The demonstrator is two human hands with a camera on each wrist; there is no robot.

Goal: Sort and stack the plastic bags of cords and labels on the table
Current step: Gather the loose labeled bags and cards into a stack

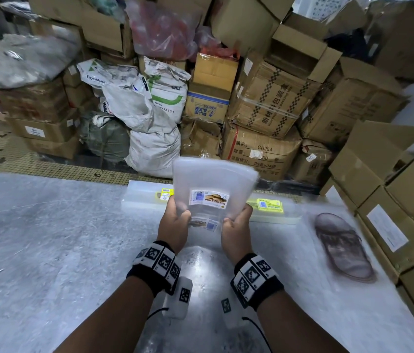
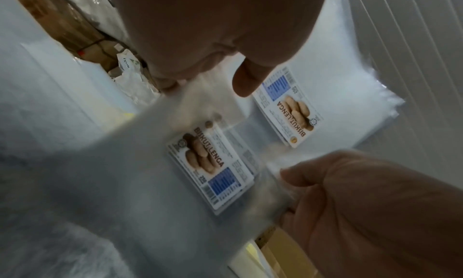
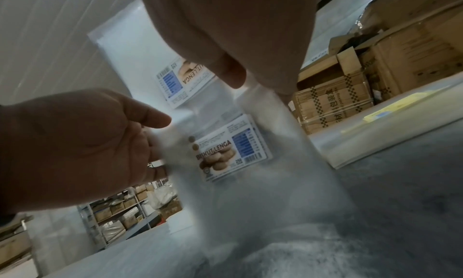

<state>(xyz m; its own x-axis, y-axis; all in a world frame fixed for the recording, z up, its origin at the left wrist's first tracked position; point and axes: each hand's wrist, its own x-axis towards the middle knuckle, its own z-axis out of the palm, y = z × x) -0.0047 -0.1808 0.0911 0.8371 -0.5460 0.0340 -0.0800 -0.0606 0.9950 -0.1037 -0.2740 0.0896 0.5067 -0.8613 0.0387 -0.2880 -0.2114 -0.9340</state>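
A stack of clear plastic bags [image 1: 213,179] with "Biskut Lenga" labels [image 1: 209,199] is held upright above the table, bent so that a second label [image 1: 204,223] shows on the lower part. My left hand [image 1: 178,210] grips its left edge, thumb on the front. My right hand [image 1: 236,218] grips the right edge the same way. In the left wrist view the left thumb [image 2: 246,80] presses the bags [image 2: 338,84] beside the upper label. In the right wrist view the right thumb [image 3: 230,72] pinches the bags [image 3: 225,149], and the left hand [image 3: 87,143] holds the other edge.
Two flat stacks of clear bags with yellow labels [image 1: 269,205] [image 1: 150,197] lie at the far edge of the grey table [image 1: 48,238]. A brown sandal [image 1: 341,245] lies on the right. Cardboard boxes [image 1: 391,212] line the right side; sacks [image 1: 150,110] and cartons stand beyond.
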